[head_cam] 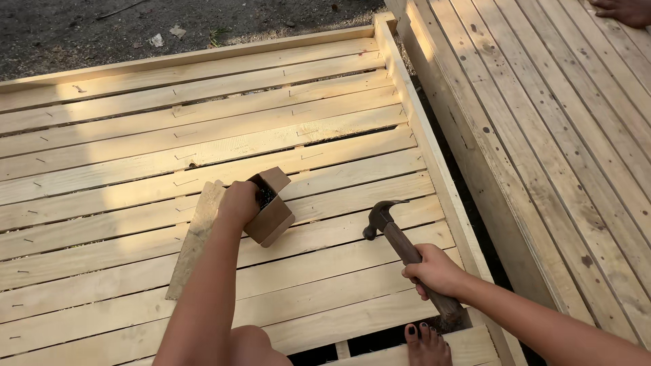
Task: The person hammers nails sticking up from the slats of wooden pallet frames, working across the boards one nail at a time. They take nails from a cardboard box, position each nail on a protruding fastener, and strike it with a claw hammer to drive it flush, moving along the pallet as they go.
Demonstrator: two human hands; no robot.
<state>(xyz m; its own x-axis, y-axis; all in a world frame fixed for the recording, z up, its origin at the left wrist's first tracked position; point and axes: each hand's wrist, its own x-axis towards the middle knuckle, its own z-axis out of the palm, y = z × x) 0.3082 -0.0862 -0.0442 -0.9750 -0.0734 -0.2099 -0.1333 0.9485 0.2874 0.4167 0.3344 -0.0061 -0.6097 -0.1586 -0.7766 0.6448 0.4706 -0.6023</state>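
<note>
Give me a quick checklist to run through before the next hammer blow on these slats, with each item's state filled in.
1. Hammer gripped: ok, the right hand is closed around its wooden handle.
2. Nail in hand: cannot tell, the left hand reaches into the small cardboard box, fingers hidden.
3. Box steady: not ok, it sits tilted on the slats.
4. Bare foot away from the hammer head: ok.
5. Loose wooden strip out of the way: not ok, it lies under the left arm.

My left hand (239,202) covers its own fingertips inside the small cardboard box (271,207), whose dark contents I can't identify. Another person's hand (624,9) is cut off at the top right edge.
</note>
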